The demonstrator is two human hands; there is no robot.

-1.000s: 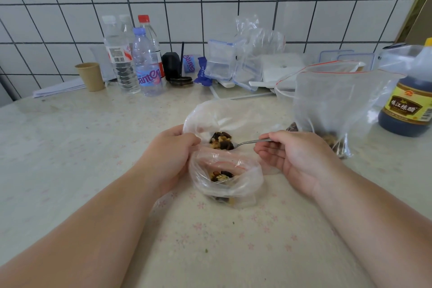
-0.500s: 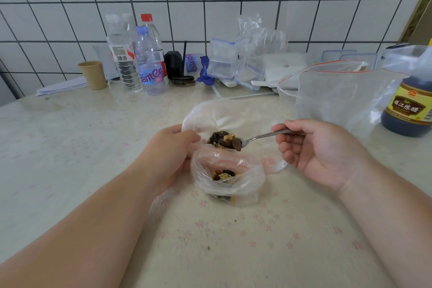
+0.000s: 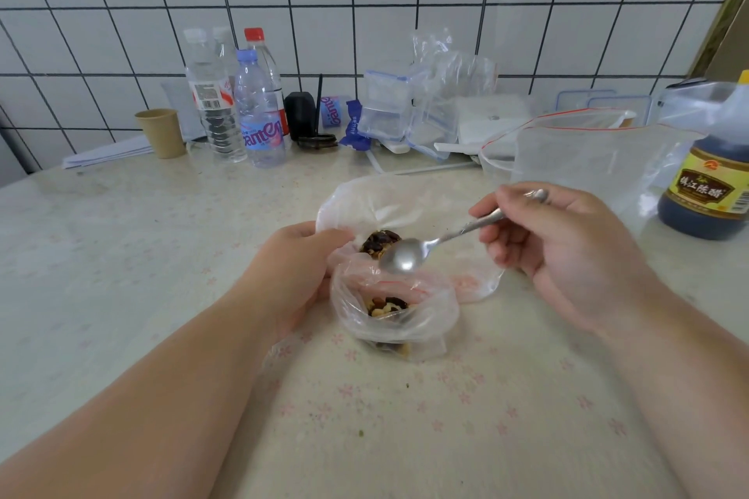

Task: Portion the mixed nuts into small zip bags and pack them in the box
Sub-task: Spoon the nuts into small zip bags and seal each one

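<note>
A small clear zip bag (image 3: pixel 421 320) stands open in the middle of the table, with mixed nuts (image 3: pixel 387 306) inside. My left hand (image 3: pixel 296 271) grips its left rim. Just behind lies a larger plastic bag (image 3: pixel 409 203) with a heap of nuts (image 3: pixel 379 241) in it. My right hand (image 3: pixel 567 251) holds a metal spoon (image 3: pixel 409 255) by the handle. The spoon's empty bowl hangs over the small bag's mouth.
A big clear zip bag (image 3: pixel 587 158) with a red seal stands at the right, a dark vinegar bottle (image 3: pixel 709 190) beside it. Clear lidded boxes (image 3: pixel 389 105), water bottles (image 3: pixel 259 113) and a paper cup (image 3: pixel 162 132) line the tiled wall.
The spoon was loaded with nuts over the larger bag; now it is empty and sits nearer the small bag. My right hand has moved up and to the right.
</note>
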